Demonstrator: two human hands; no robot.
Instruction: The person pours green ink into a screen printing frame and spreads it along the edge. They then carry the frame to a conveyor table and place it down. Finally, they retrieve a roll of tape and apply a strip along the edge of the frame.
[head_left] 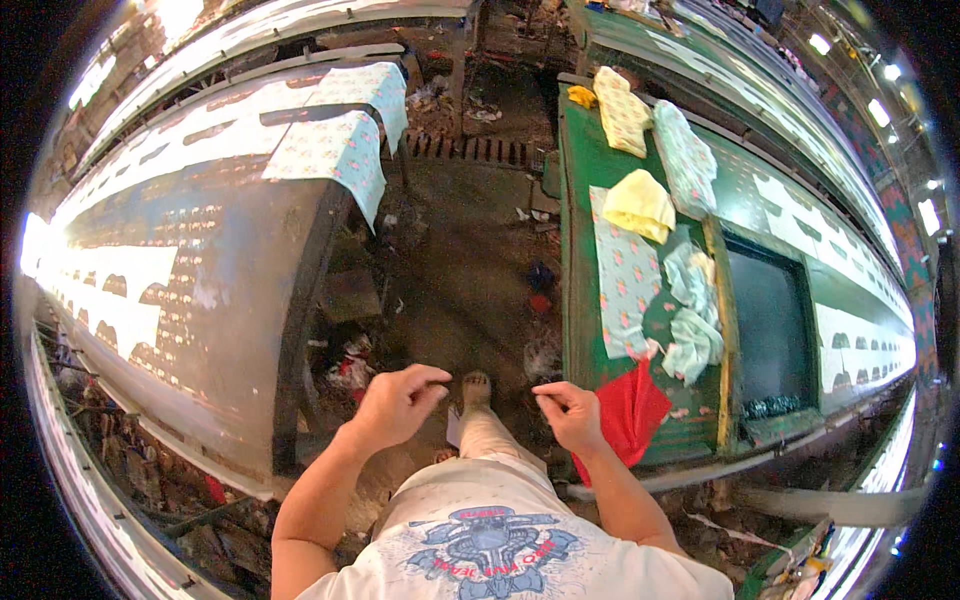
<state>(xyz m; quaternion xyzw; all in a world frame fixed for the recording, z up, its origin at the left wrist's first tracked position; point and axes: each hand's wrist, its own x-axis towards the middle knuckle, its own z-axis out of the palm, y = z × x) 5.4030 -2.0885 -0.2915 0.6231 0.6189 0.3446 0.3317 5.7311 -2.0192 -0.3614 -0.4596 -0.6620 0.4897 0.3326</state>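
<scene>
My left hand (405, 400) is over the aisle beside the grey table, its fingers loosely curled in, with nothing visible in them. My right hand (570, 410) has its fingertips pinched, nothing showing between them, left of a red cloth (640, 405) on the green table. Farther along that table (582, 250) lie a floral fabric piece (622, 285), a folded yellow cloth (638, 203), crumpled pale-blue cloths (690, 300), and bundles of yellow (622, 112) and pale patterned cloth (682, 155). White floral pieces (330, 160) drape over the far end of the grey table (230, 350).
The aisle floor (445, 250) runs between the tables, with litter (350, 365) by the left side and a slatted grate (465, 150) at the far end. A dark framed panel (765, 320) is set on the right table. More long tables (660, 45) stand beyond.
</scene>
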